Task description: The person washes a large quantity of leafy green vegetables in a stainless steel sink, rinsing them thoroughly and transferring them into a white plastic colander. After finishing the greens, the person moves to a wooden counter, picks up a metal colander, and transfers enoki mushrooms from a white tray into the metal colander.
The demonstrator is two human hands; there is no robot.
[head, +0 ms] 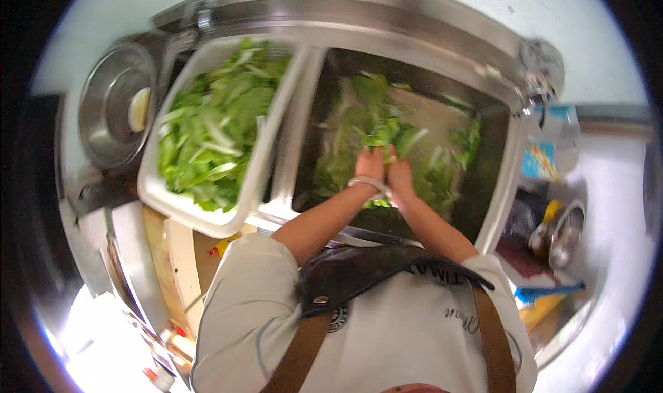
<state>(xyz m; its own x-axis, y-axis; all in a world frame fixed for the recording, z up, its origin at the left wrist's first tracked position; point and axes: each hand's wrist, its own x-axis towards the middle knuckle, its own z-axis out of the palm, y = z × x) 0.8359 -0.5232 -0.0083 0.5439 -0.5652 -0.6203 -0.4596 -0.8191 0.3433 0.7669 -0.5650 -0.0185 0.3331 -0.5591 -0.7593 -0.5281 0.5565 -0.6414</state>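
Observation:
Both my hands are together over the right sink basin [487, 186], which holds water with loose leafy greens [440, 165] in it. A white bracelet [370, 183] circles my left wrist. My left hand [370, 165] and my right hand [399, 174] grip a bunch of green leaves [387, 131] between them; the fingertips are partly hidden by leaves and blurred. To the left, a white plastic basket [194, 222] is heaped with cut leafy greens with pale stalks [217, 129]. It rests over the left side of the sink.
A steel bowl [101, 129] with a pale piece inside stands at the far left. Faucets [538, 95] [204, 17] rise at the sink's back corners. On the right are a plastic packet [541, 160], another metal bowl [567, 232] and a blue-handled item [551, 291].

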